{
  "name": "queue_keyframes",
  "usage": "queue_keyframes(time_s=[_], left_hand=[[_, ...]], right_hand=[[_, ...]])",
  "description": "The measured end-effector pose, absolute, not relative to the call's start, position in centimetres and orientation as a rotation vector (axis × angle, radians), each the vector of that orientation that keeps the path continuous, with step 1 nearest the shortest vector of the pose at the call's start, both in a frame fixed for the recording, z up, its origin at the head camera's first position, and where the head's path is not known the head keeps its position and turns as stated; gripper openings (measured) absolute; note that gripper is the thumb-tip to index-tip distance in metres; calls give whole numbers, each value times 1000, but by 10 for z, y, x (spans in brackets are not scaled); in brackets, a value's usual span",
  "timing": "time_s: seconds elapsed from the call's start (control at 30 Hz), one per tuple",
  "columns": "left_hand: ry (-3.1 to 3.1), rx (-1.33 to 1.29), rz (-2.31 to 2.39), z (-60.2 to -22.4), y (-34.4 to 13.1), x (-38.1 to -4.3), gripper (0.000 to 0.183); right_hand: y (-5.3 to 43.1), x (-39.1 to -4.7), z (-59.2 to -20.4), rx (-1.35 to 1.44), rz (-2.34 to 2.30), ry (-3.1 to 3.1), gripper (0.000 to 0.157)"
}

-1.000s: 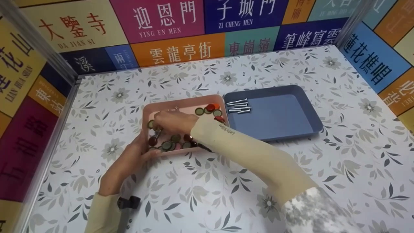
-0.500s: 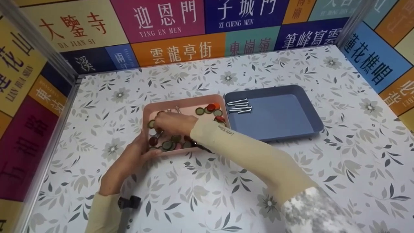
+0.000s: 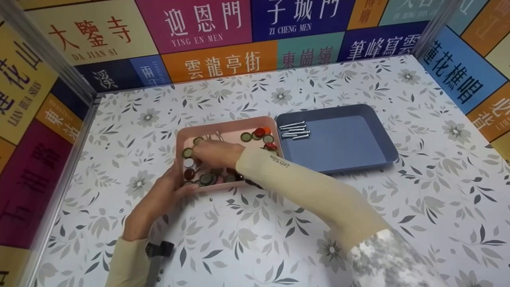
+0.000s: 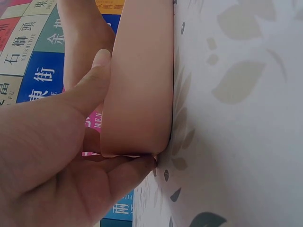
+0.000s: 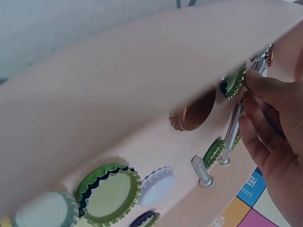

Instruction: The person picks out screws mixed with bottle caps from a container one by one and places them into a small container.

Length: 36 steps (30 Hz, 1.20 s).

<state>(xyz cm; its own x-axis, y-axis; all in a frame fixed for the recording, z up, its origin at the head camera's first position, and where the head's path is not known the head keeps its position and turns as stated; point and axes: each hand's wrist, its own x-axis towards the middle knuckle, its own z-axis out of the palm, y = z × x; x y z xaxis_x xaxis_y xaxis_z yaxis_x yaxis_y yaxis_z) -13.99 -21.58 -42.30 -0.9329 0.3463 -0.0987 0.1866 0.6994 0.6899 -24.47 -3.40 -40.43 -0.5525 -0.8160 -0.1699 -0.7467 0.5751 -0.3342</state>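
Right wrist view: a long bolt lies crossways by our right hand, in the pink tray; we can't tell if its bent fingers pinch it. Our left hand holds the tray's near left corner.

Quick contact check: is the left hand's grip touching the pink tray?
Touching. The left wrist view shows the left hand's grip on the pink tray: thumb against its rim, fingers against its outer wall, with no gap visible.
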Motion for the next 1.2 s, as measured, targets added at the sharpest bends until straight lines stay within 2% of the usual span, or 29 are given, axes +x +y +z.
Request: queue_keyframes(time_s=[0.27, 0.47, 1.2], left_hand=[[2641, 408, 1105, -423, -216, -142, 92], [2612, 395, 1146, -422, -215, -145, 82], [2649, 370, 1117, -424, -216, -141, 88]], right_hand=[[-31, -249, -405, -1251, -335, 2493, 11], [-22, -254, -402, -1230, -374, 2487, 12], [8, -263, -390, -1290, -405, 2554, 18]])
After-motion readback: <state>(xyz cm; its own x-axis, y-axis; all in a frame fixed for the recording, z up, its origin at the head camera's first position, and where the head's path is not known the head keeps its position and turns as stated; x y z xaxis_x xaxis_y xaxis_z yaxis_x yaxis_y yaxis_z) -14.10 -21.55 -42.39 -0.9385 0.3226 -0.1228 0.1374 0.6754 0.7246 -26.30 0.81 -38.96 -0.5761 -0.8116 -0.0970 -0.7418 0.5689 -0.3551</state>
